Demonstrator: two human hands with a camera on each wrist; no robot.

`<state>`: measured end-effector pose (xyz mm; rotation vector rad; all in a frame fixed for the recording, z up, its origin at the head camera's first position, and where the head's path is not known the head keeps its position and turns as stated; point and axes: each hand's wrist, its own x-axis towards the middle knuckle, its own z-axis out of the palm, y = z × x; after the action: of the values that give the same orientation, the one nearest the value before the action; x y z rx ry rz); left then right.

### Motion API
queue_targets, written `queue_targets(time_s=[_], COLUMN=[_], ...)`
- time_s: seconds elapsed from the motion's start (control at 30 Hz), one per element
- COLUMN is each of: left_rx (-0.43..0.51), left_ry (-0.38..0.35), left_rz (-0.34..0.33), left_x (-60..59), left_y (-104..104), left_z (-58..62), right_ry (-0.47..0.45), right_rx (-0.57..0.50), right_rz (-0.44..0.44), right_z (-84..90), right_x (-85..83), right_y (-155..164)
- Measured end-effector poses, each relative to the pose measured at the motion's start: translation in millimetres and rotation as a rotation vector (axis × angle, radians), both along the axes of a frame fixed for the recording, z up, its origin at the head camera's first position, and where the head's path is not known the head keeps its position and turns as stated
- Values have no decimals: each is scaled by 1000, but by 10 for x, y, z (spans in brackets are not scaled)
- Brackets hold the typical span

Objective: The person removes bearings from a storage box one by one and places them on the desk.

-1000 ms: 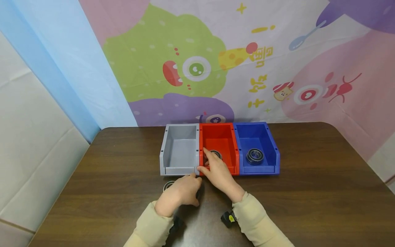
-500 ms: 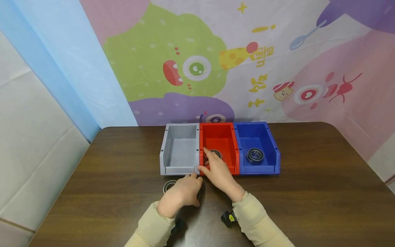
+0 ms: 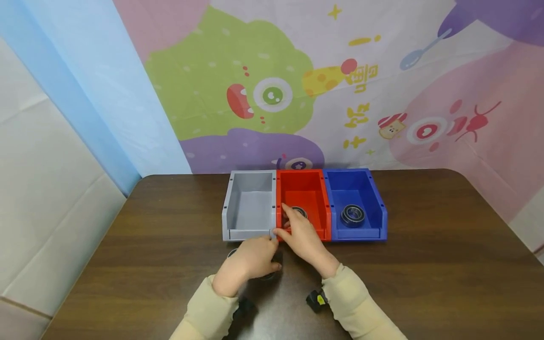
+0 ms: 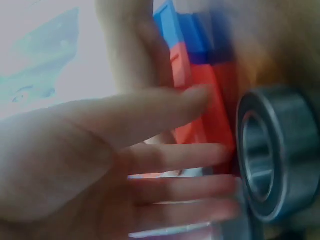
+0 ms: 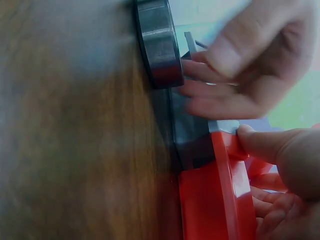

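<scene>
**Both hands bunched up at the bin fronts**

Head view: the left hand [image 3: 250, 260] sits knuckles-up on the table [image 3: 425, 283], just in front of the grey bin [image 3: 248, 208]. It covers most of the bearing [image 3: 268, 276] under it, so only a dark sliver peeks out on its right, and I can't tell from here how the fingers lie. The right hand [image 3: 301, 236] is right beside it, thumb on the front lip of the red bin [image 3: 303, 191], fingers reaching inside and half hiding another bearing [image 3: 299, 211] just past the fingertips. Further right, the blue bin [image 3: 354, 189] has a third bearing [image 3: 352, 215], fully visible. Plenty of open table left and right of both hands.

Left wrist view: blurry, but the fingers [image 4: 175, 150] are stretched out fairly straight, tips against the steel bearing [image 4: 272, 155], not wrapped round it.

Right wrist view: the thumb [image 5: 270, 145] presses the red bin's [image 5: 215, 200] lip, remaining fingers cut off by the frame. The bearing [image 5: 157, 42] stands on edge on the wood, touched by the other hand [image 5: 250, 65].
</scene>
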<state>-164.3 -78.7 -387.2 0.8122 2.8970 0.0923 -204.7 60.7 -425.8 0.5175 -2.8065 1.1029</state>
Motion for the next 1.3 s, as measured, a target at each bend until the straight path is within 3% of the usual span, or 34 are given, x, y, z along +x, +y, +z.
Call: queue_targets(time_s=[0.17, 0.23, 0.3, 0.57, 0.9, 1.1, 1.3], left_rx=[176, 246, 307, 471, 556, 578, 580], left_ry=[308, 370, 386, 232, 33, -5, 13], left_rz=[57, 110, 162, 264, 257, 253, 247], left_x=[-99, -146, -195, -329, -434, -463, -504], left_y=[-75, -98, -119, -179, -201, -229, -271], left_z=[20, 12, -8, -139, -294, -332, -359], right_ry=[18, 9, -9, -82, 114, 127, 85], right_rx=[-30, -44, -71, -193, -139, -122, -50], right_rz=[2, 8, 17, 48, -48, -84, -130], right_z=[-1, 1, 8, 83, 56, -29, -18], right_x=[-15, -25, -36, -60, -98, -150, -181], right_y=[12, 23, 39, 134, 201, 209, 194])
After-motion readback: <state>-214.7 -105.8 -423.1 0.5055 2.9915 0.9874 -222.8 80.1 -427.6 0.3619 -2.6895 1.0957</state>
